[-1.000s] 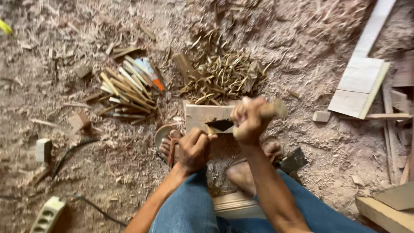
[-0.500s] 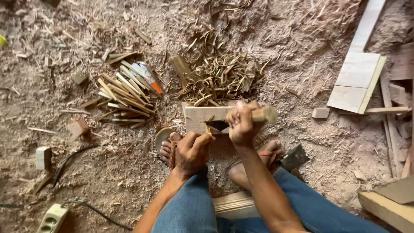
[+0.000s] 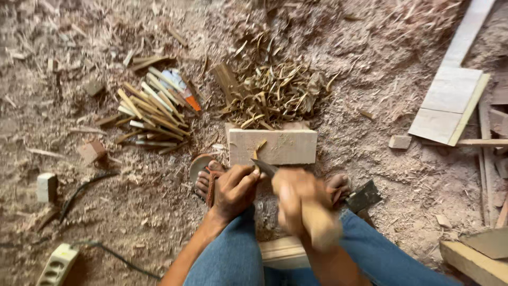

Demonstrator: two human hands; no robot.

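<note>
The left hand sits near the middle of the view, a little low. Its fingers are curled and pinch a thin wood stick. The stick stands up against the front of the block, which lies on the ground at 12 o'clock from the hands.

The right hand is just beside the left one, at its 3 o'clock. It is blurry. It is closed in a fist around a pale wooden handle, and a dark blade pokes out toward 10 o'clock, near the bottom of the stick. I cannot tell if the blade touches the stick.

Two feet in sandals rest on the ground, one foot at 9 o'clock from the left hand, the other foot at 3 o'clock from the right hand. Blue jeans fill the bottom.

Behind the block, at 12 o'clock, is a heap of curly shavings. At 10 o'clock lies a pile of cut sticks. Flat boards lie at 2 o'clock. A small dark metal tool lies by the right foot. A power strip with a cord is at 8 o'clock. Sawdust covers the ground.
</note>
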